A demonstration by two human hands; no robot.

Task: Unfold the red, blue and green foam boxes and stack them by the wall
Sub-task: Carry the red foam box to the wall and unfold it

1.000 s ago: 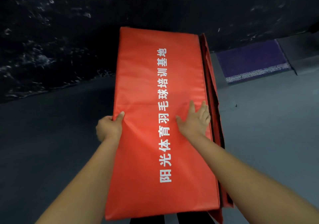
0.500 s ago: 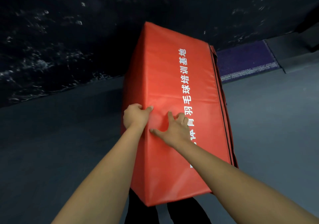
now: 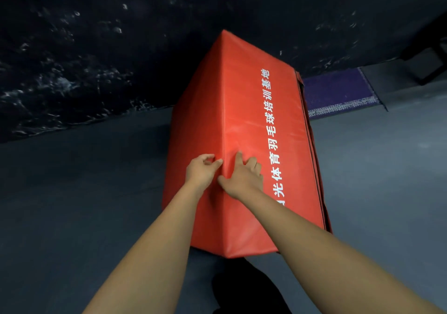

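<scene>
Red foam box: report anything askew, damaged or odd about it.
The red foam box shows no tears or stains. Its right side looks unfinished: folded panels with dark gaps lie along that edge. Left hand and right hand meet at the top-left edge, where the cover is creased.

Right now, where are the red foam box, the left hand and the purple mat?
red foam box [image 3: 244, 110]: head view, on its lettered top face.
left hand [image 3: 202, 172]: head view, back of the hand at the box's left edge.
purple mat [image 3: 336, 91]: head view, its bare surface by the wall.
</scene>
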